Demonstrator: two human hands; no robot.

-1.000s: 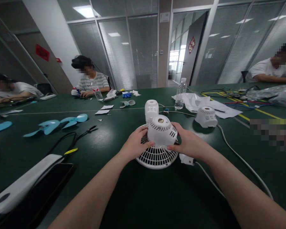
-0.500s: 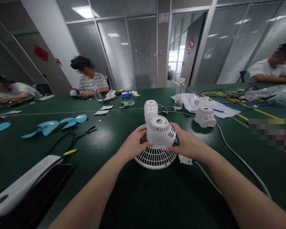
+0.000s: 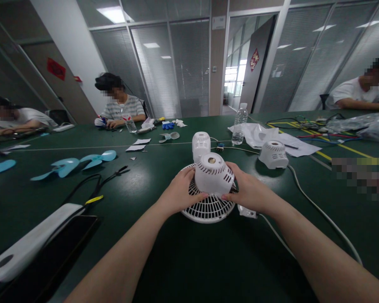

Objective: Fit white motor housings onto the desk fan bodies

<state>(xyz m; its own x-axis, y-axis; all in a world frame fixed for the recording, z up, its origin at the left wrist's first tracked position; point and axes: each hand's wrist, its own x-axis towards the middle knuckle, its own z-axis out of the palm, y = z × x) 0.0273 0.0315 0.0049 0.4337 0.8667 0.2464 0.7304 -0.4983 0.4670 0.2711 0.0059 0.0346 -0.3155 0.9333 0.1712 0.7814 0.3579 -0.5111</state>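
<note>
A white fan motor housing [image 3: 214,176], with slots round its top, sits over the back of a round white fan grille [image 3: 208,209] on the table. My left hand [image 3: 180,191] grips the housing from the left, its thumb along the lower front edge. From the right, my right hand [image 3: 249,189] wraps round the same housing, thumb at the front and fingers partly hidden behind it. Just beyond stands a second white housing [image 3: 201,145]. Beside my right hand lies a small white part [image 3: 247,211] with a cable.
To the right stand another white housing [image 3: 273,155] with a cable and a water bottle [image 3: 239,126] near papers. Blue fan blades [image 3: 65,167], a white power strip [image 3: 34,240] and a dark phone-like slab [image 3: 60,248] lie left. Several people sit around the table.
My left thumb has slid a little to the right along the housing's front edge. The housing and my right hand keep their place; the whole view has shifted slightly.
</note>
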